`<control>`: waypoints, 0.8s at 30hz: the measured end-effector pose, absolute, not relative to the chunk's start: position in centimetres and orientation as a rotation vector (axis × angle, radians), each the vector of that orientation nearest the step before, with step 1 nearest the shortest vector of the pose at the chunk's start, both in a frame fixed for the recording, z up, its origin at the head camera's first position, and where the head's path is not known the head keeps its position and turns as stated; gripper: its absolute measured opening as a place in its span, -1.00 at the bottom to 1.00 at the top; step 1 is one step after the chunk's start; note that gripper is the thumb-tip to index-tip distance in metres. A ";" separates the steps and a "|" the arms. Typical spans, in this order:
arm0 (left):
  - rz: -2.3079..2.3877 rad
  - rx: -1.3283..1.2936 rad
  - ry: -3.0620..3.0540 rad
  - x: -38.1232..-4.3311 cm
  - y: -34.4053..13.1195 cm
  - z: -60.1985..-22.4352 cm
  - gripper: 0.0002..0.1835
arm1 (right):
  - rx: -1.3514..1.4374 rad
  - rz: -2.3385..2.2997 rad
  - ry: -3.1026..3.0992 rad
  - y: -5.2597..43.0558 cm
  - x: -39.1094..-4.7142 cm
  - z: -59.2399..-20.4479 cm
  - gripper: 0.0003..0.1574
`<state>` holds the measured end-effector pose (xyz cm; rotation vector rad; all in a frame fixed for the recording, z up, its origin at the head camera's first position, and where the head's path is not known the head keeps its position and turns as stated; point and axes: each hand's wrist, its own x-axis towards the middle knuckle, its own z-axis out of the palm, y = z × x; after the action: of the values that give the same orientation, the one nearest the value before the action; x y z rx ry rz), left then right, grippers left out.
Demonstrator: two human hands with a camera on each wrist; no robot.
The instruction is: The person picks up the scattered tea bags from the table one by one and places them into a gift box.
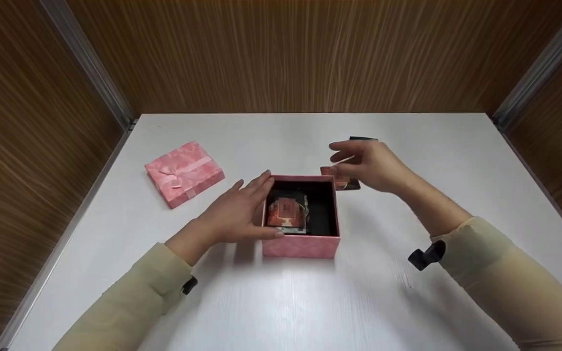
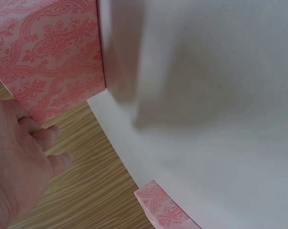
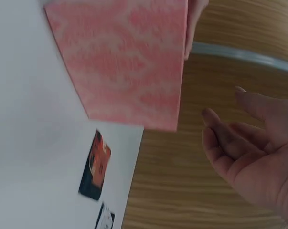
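A pink patterned box (image 1: 300, 246), lidless, stands on the table with its dark inside showing. In its left half lies a black and red printed packet (image 1: 287, 208) with a pinkish label. My left hand (image 1: 237, 209) rests on the box's left side, fingers along the rim and thumb over the front left corner. Behind the box's right corner lies another dark red printed packet (image 3: 97, 164), partly covered by my right hand (image 1: 371, 165) in the head view. That hand hovers above the table, fingers loosely bent, holding nothing.
The pink lid (image 1: 183, 173) with a ribbon bow lies at the left on the white table (image 1: 281, 302). A further dark flat item (image 1: 363, 138) shows partly behind my right hand. Wood-grain panels (image 1: 281, 53) stand at the back and sides.
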<state>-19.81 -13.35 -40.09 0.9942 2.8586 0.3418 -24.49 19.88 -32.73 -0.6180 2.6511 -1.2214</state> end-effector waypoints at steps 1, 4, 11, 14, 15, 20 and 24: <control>0.340 0.993 2.859 -19.8 -13.3 -40.1 0.39 | -0.609 -1.209 2.690 20.5 -24.9 -32.6 -0.35; 0.334 0.991 2.864 -19.8 -13.2 -40.1 0.40 | -0.537 -1.218 2.761 22.4 -26.2 -32.3 -0.38; 0.345 1.007 2.870 -19.7 -13.4 -40.3 0.39 | -0.321 -1.297 2.822 26.1 -29.8 -34.1 -0.35; 0.348 1.000 2.863 -19.5 -13.5 -40.4 0.39 | -0.252 -1.363 2.809 27.2 -31.1 -35.5 -0.31; 0.350 0.997 2.861 -19.4 -13.5 -40.4 0.39 | -0.234 -1.385 2.802 27.5 -31.6 -36.0 -0.30; 0.355 0.964 2.863 -19.2 -14.0 -40.5 0.40 | -0.157 -1.448 2.763 28.4 -33.6 -38.8 -0.27; 0.368 0.951 2.868 -19.0 -14.4 -40.6 0.40 | -0.110 -1.448 2.747 28.7 -35.1 -41.0 -0.25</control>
<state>-19.05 -14.38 -40.62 0.9505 2.8681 0.3680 -35.10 28.71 -40.99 -0.1099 2.7468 -1.4483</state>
